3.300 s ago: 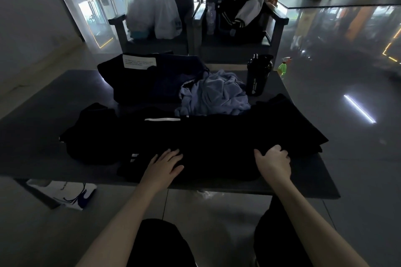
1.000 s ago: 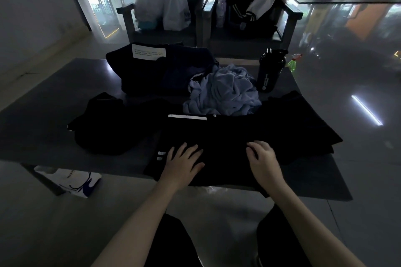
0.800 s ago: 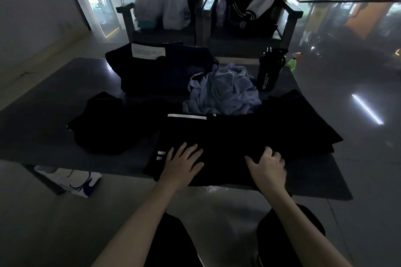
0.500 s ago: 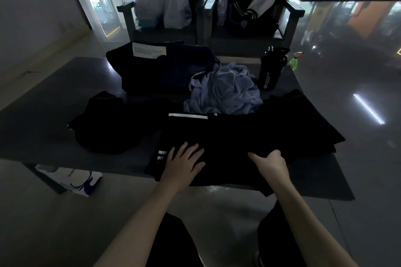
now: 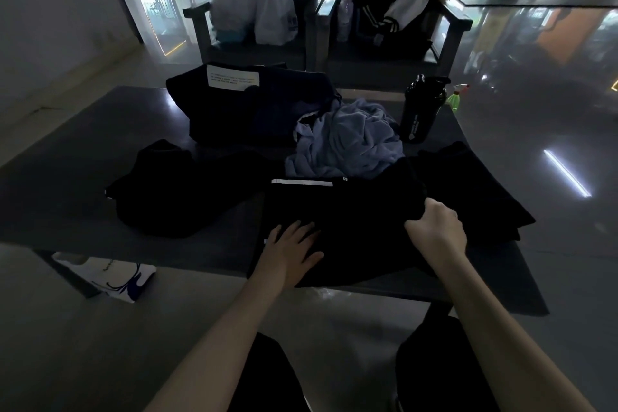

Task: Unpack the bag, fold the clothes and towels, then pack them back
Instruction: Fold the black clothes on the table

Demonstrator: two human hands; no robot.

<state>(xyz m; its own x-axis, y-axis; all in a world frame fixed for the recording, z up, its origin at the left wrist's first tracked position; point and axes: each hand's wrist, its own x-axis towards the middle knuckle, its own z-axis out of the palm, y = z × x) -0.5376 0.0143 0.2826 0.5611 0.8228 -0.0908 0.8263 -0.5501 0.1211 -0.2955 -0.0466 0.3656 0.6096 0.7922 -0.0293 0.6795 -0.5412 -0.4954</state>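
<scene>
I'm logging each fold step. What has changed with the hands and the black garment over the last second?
The right hand, flat on the black garment a second ago, curled, took hold of the cloth's right part and lifted it. The left hand stayed flat, pressing the garment down. The pale blue towel, dark bag and black shaker bottle did not move.

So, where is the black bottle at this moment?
In the head view, the black bottle stands at the far right of the table, just right of the crumpled light-blue towel.
</scene>
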